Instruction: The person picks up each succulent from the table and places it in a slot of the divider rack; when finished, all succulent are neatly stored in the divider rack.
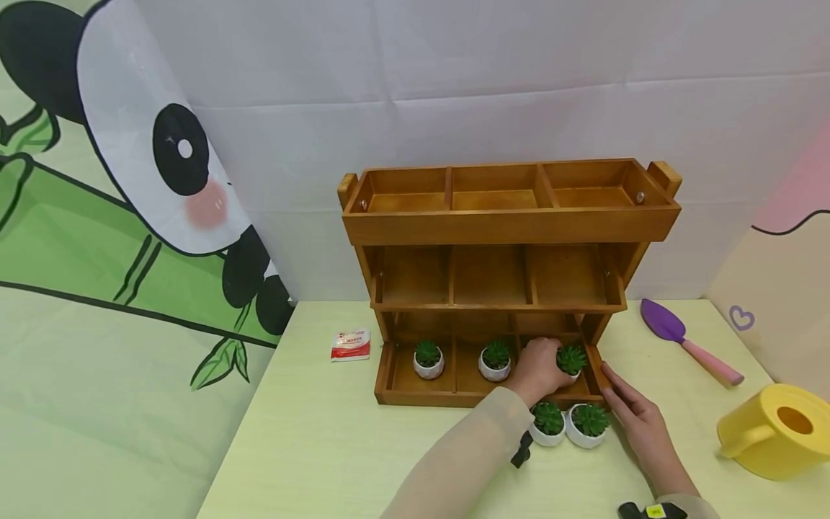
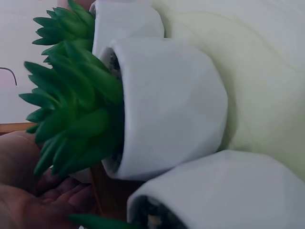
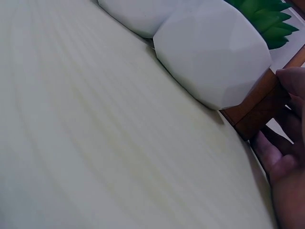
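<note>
A brown three-tier wooden shelf (image 1: 509,227) stands against the back wall. In the bottom tier's right compartment, my left hand (image 1: 540,369) holds a potted succulent (image 1: 572,359); its pot is partly hidden by the fingers. Matching succulents in white pots sit in the left compartment (image 1: 428,359) and the middle compartment (image 1: 496,360). Two more, a left potted succulent (image 1: 548,423) and a right potted succulent (image 1: 588,425), stand side by side on the table before the shelf. With extended fingers, my right hand (image 1: 638,418) touches the right side of the bottom tier.
To the right lie a purple trowel with a pink handle (image 1: 690,342) and a yellow watering can (image 1: 774,432). A small red-and-white packet (image 1: 351,345) rests left of the shelf on the pale table (image 1: 311,447). A panda-printed cloth (image 1: 130,216) hangs at left.
</note>
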`<state>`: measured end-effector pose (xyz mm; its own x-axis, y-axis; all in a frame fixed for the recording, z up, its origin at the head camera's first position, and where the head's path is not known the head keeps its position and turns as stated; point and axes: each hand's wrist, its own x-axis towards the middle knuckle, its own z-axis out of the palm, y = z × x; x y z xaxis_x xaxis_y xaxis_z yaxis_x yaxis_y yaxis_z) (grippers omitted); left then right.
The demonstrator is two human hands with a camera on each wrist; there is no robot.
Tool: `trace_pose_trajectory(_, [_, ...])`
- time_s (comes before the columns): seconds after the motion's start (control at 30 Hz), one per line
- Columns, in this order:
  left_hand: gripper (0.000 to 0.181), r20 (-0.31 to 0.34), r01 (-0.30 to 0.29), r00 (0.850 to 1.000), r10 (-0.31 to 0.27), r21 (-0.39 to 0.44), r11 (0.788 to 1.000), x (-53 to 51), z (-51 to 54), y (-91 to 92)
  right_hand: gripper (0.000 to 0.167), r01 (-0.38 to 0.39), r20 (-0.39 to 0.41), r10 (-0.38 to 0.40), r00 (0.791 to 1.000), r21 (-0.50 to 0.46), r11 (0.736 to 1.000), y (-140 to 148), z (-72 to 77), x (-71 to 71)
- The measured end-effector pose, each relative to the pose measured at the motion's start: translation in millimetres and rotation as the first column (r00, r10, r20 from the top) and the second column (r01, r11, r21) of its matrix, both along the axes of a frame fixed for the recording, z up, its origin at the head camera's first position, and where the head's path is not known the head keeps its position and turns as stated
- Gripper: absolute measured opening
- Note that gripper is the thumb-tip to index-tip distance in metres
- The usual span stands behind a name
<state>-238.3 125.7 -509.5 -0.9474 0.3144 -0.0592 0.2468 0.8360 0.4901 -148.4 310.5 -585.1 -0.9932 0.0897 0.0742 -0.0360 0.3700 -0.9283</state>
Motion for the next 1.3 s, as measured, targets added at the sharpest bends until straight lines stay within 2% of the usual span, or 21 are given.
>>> trace_pose_trajectory(0.3, [0.057, 0.01, -0.028, 1.0, 0.028, 0.038, 0.999, -2.9, -1.2, -1.0, 0.056, 0.004, -0.01, -0.004, 1.0, 0.006, 1.0, 0.8, -0.7, -0.2])
trace_pose_trajectory(0.73, [0.064, 0.021, -0.034, 0.999, 0.035, -0.033, 0.999, -3.1, -1.2, -4.4, 0.056, -0.005, 0.005, 0.005, 1.0, 0.018, 1.0, 1.6, -1.1, -0.2])
trace_pose_trajectory(1.07, [0.063, 0.023, -0.009, 1.0, 0.008, 0.06, 0.998, 2.3, 5.2, -17.3, 0.056, -0.004, 0.021, 0.003, 1.0, 0.036, 0.999, 0.8, 1.9, -1.5])
trace_pose_trajectory(1.3, [0.063, 0.026, 0.013, 0.999, -0.018, 0.2, 0.98, 13.5, 7.7, -39.1, 0.056, 0.002, 0.018, -0.003, 1.0, 0.039, 0.999, 0.8, 1.7, -0.5])
